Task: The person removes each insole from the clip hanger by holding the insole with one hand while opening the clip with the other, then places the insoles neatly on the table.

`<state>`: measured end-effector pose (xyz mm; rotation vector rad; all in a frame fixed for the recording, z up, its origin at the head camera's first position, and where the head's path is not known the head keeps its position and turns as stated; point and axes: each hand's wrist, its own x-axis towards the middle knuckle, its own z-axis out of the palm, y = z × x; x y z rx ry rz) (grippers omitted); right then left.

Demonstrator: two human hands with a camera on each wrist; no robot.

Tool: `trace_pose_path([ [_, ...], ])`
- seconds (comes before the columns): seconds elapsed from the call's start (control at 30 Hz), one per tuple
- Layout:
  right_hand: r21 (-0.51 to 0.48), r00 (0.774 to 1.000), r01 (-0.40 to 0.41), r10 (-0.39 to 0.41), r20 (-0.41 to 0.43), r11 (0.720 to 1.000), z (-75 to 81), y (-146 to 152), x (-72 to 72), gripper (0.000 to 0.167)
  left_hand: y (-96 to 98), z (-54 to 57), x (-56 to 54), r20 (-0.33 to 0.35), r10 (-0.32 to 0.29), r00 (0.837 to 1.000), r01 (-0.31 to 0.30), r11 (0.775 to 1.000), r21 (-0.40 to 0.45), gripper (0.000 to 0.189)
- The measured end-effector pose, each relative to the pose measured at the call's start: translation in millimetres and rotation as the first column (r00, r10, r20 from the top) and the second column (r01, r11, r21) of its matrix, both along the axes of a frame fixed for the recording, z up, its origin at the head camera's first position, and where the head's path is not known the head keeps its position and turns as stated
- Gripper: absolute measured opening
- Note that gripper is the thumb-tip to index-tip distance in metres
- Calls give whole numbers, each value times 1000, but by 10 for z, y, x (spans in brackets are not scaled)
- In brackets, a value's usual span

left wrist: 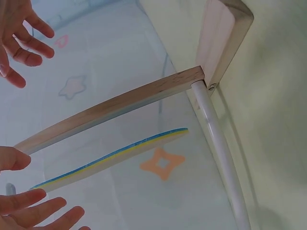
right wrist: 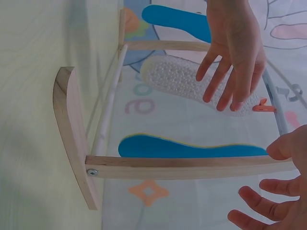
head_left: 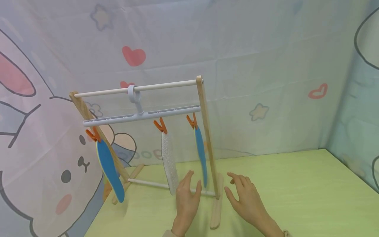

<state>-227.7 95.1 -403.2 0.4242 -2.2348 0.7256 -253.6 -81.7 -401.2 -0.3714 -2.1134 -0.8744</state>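
My left hand (head_left: 187, 197) is held in front of the rack, fingers loosely extended and holding nothing, overlapping the lower end of a white bumpy insole (head_left: 169, 161) in the head view. To the right of the rack's near post, my right hand (head_left: 247, 199) hovers with fingers spread, also holding nothing. A grey-white hanger (head_left: 142, 116) hooks over the rack's top rod. From it hang the white insole and two blue insoles, one at the right end (head_left: 200, 151) and another at the left (head_left: 110, 169), each by an orange clip (head_left: 160, 125).
The wooden rack (head_left: 208, 138) stands on a pale yellow-green table (head_left: 296, 184), its flat foot (head_left: 217, 214) extending toward me. Behind and beside it hangs a printed cloth backdrop (head_left: 266, 65) with hearts, stars and a rabbit. A white lower rod (right wrist: 106, 105) joins the rack's feet.
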Motion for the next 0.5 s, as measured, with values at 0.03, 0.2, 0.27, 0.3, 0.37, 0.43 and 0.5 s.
trace_pose_path([
  [0.03,0,1000,0,0,0,1000,4,-1,-5,39,1,0,-11,-13,1,1000,-1,1000,0,34],
  [0.2,2,1000,-2,2,1,1000,16,-2,-26,39,12,-5,-63,-70,7,998,-6,1000,4,35],
  [0.27,0,1000,-4,4,8,1000,19,-3,-34,39,18,-10,-81,-72,8,997,-8,1000,9,36],
  [0.3,0,1000,-5,5,12,1000,21,-4,-38,39,19,-12,-90,-73,8,997,-8,1000,11,36],
  [0.37,0,1000,-5,5,17,1000,23,-7,-45,39,25,-16,-106,-72,4,997,-2,1000,17,36],
  [0.43,0,1000,-4,4,19,1000,30,-12,-53,38,31,-21,-121,-77,-5,997,7,1000,26,37],
  [0.5,-4,1000,-7,7,19,1000,40,-22,-58,38,39,-25,-134,-86,-12,996,15,999,32,37],
])
